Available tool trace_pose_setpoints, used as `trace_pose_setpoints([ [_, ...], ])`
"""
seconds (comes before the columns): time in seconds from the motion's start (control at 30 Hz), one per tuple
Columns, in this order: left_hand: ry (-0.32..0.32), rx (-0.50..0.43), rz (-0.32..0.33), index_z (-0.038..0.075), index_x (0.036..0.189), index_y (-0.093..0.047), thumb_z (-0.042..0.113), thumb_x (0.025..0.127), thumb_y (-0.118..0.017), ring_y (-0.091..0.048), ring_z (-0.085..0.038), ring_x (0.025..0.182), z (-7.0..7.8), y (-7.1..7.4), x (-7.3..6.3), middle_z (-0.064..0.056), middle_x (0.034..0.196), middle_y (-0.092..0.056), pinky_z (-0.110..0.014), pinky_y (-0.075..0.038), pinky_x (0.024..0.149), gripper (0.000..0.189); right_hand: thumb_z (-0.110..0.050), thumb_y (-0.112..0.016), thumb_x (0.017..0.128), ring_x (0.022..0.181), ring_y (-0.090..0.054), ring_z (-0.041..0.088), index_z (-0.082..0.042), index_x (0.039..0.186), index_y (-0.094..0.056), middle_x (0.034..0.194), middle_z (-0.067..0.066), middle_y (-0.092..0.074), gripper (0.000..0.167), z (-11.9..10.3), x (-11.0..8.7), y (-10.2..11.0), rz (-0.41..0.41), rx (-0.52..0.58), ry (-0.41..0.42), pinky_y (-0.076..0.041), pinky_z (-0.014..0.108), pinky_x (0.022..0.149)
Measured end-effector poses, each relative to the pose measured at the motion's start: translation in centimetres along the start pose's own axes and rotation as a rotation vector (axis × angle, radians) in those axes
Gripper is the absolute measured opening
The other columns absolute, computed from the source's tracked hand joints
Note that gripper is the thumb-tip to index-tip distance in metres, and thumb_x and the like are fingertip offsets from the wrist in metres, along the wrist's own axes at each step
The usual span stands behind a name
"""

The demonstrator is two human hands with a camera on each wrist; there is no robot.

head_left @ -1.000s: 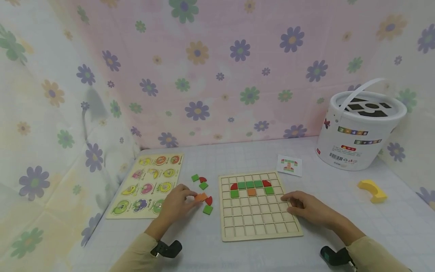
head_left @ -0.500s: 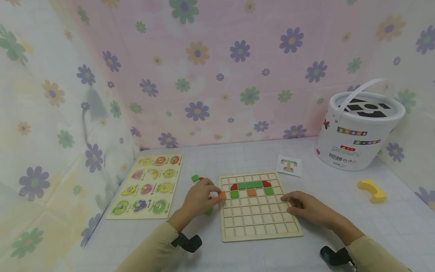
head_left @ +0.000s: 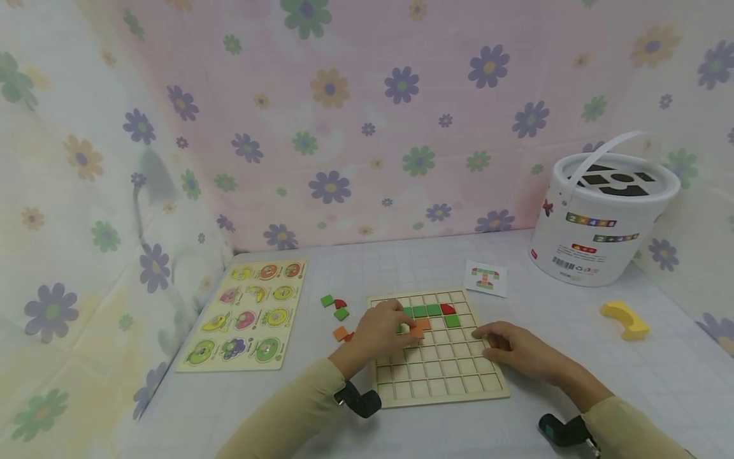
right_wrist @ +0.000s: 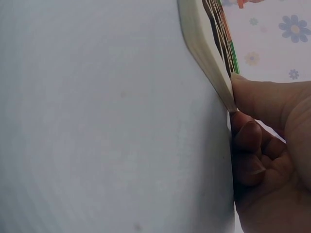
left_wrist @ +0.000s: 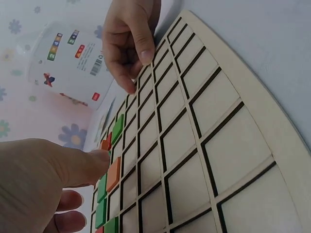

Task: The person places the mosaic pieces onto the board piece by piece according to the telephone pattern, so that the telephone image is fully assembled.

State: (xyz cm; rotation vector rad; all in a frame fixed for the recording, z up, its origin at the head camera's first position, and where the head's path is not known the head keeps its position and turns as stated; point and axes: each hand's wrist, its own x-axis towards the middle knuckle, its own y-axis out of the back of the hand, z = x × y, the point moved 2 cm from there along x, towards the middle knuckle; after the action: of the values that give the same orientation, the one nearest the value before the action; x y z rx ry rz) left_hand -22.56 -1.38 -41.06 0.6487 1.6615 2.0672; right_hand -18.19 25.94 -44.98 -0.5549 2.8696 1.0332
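My left hand [head_left: 383, 330] is over the wooden grid board [head_left: 444, 386], pinching an orange square tile [head_left: 418, 333] between thumb and fingers. That tile overlaps another orange tile [left_wrist: 113, 173] lying in the grid. My right hand [head_left: 518, 350] grips the board's right edge, its thumb [right_wrist: 260, 99] on the rim and the other fingers curled at the side. Green square tiles [head_left: 432, 310] and a red quarter-round tile [head_left: 448, 309] make a row near the top of the board. One more green tile [head_left: 452, 321] sits below the red one. Part of the row is hidden behind my left hand.
Loose green tiles [head_left: 327, 300], red quarter-rounds [head_left: 340, 303] and an orange tile [head_left: 341, 333] lie left of the board. Farther left is a fruit puzzle board [head_left: 285, 338]. A pattern card [head_left: 485, 278], white bucket [head_left: 596, 248] and yellow arch block [head_left: 624, 320] stand behind and right.
My left hand has picked up an orange tile from the loose pieces and moved right with it, onto the grid board. My right hand stays at the board's edge.
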Motion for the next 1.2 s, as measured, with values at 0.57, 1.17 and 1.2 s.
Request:
trace_pose_setpoints([
  [0.57,-0.013,-0.041,-0.038,0.027,0.105,-0.078,0.043,0.086,-0.072,-0.05,-0.004,0.078,1.2,-1.2,1.0,0.006,0.098,-0.063,-0.016,-0.037,0.062,0.025,-0.024,-0.068,0.092,0.087,-0.044,0.011,-0.011,0.127,-0.061,0.097,0.004,-0.049,0.039,-0.1,0.0,-0.1,0.012,-0.014,-0.006,-0.038,0.025,0.065],
  [1.17,-0.029,0.032,-0.017,0.025,0.102,-0.078,0.041,0.087,-0.073,-0.056,-0.008,0.084,1.3,-1.4,0.9,0.005,0.098,-0.063,-0.02,-0.043,0.066,0.023,-0.026,-0.068,0.092,0.085,-0.044,0.01,-0.01,0.127,-0.06,0.098,0.004,-0.049,0.039,0.0,0.0,0.1,-0.002,0.007,-0.002,-0.039,0.025,0.066],
  [1.2,-0.031,0.039,-0.017,0.025,0.102,-0.078,0.041,0.087,-0.073,-0.056,-0.008,0.084,1.3,-1.4,0.9,0.005,0.098,-0.064,-0.02,-0.043,0.066,0.023,-0.026,-0.068,0.092,0.086,-0.044,0.01,-0.01,0.128,-0.06,0.099,0.004,-0.049,0.04,0.0,0.0,0.1,-0.001,0.003,-0.001,-0.039,0.025,0.066],
])
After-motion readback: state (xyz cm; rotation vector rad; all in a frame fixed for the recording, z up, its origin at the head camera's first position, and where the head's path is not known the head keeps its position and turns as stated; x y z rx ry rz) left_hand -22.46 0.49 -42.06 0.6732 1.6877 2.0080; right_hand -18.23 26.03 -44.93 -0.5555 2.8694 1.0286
